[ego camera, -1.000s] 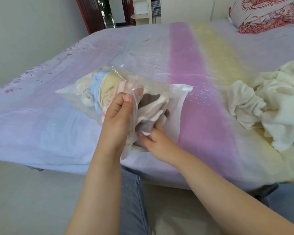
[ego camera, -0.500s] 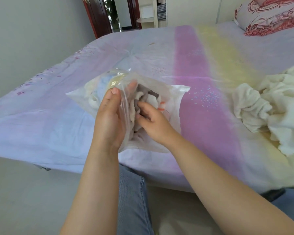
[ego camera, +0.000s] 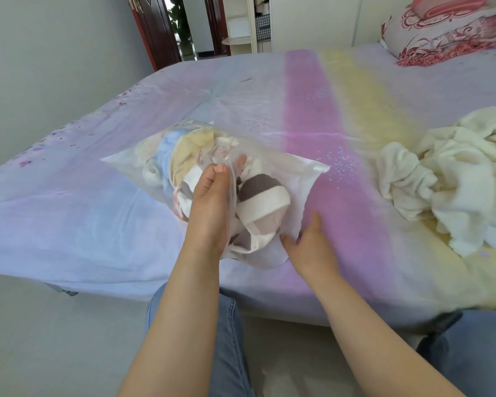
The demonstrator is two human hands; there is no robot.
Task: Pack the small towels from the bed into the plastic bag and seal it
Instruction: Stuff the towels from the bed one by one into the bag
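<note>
A clear plastic bag [ego camera: 304,181] lies on the bed [ego camera: 69,213], stuffed with several small towels in blue, yellow and white. A brown-and-white striped towel [ego camera: 262,204] bulges at the bag's open mouth, near me. My left hand [ego camera: 209,207] grips the near rim of the mouth, thumb outside and fingers inside the plastic. My right hand [ego camera: 312,242] rests just right of the mouth with its fingers slightly bent, fingertips touching the lower flap of the bag and holding nothing.
A crumpled cream blanket [ego camera: 453,179] is heaped on the right of the bed. A red-patterned pillow [ego camera: 447,32] sits at the far right corner. My jeans-clad knees [ego camera: 226,339] are against the bed's front edge. An open doorway [ego camera: 189,27] is behind.
My right hand has drawn out of the bag's mouth and come down to its right edge. The striped towel now sits deeper in the mouth. My left hand keeps its hold on the rim.
</note>
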